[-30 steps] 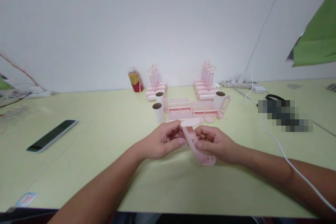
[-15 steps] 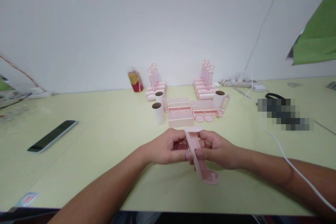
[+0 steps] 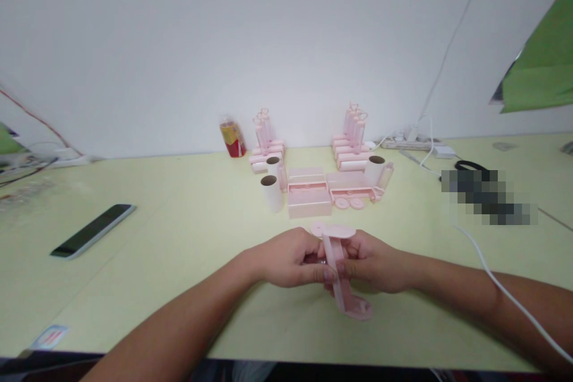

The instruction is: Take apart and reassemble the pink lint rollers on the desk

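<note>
A pink plastic casing part (image 3: 332,250), a trough with rounded ends, is gripped between my two hands above the near side of the table. My left hand (image 3: 286,258) is closed on its left side, with the thumb against the edge. From the right, my right hand (image 3: 378,265) pinches the same part, its thumb on the inner face. A round pink disc (image 3: 318,229) with a small centre mark shows at the part's upper left end; I cannot tell whether it is attached. Most fingertips are hidden behind the part.
Beyond my hands lie pink casing pieces (image 3: 308,205), two pink discs (image 3: 349,203) and white paper rolls (image 3: 271,196). Further back stand pink rollers (image 3: 353,158) in two groups, beside a drink bottle (image 3: 233,138). A phone (image 3: 93,231) is left; a white cable (image 3: 496,283) crosses my right forearm.
Both hands and the part have shifted slightly down and right in view. The part has turned a little, and the round disc now shows at its upper left end.
</note>
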Demonstrator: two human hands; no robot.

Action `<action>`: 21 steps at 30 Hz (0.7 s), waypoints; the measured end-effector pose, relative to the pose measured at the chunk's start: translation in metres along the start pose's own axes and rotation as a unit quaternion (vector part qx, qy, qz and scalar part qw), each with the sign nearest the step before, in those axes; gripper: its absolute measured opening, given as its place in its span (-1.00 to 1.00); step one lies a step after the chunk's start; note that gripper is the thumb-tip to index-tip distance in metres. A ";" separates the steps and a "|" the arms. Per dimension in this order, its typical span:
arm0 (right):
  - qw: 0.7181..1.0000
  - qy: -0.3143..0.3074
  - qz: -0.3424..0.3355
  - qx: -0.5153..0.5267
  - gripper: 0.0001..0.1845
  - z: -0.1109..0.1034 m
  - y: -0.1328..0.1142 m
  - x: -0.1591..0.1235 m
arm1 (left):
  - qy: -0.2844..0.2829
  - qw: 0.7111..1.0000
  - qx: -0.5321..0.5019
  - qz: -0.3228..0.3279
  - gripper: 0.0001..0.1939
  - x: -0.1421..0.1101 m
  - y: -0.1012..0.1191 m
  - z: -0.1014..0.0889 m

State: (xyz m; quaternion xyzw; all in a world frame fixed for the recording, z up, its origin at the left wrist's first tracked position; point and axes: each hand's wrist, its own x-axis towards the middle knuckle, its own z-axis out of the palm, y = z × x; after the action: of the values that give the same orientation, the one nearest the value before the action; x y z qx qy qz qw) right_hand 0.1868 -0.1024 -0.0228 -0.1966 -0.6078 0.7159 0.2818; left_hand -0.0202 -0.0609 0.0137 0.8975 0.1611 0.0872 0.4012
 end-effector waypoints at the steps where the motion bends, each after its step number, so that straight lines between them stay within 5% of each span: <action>1: 1.000 0.004 -0.012 -0.002 -0.59 0.000 0.001 0.001 | 0.002 1.000 0.024 -0.001 -0.53 0.000 0.000 -0.001; 12: 0.997 0.068 -0.016 0.014 -0.61 0.003 -0.004 0.002 | 0.014 0.997 0.068 -0.017 -0.52 0.000 0.005 -0.002; 21: 0.999 -0.018 0.023 0.031 -0.51 -0.010 0.018 0.001 | -0.066 0.997 0.027 -0.043 -0.55 -0.004 0.005 -0.005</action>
State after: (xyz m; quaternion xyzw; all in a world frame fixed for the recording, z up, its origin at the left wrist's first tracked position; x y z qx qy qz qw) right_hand 0.1896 -0.0957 -0.0424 -0.1893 -0.5856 0.7441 0.2600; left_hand -0.0240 -0.0620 0.0207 0.9040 0.1749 0.0060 0.3901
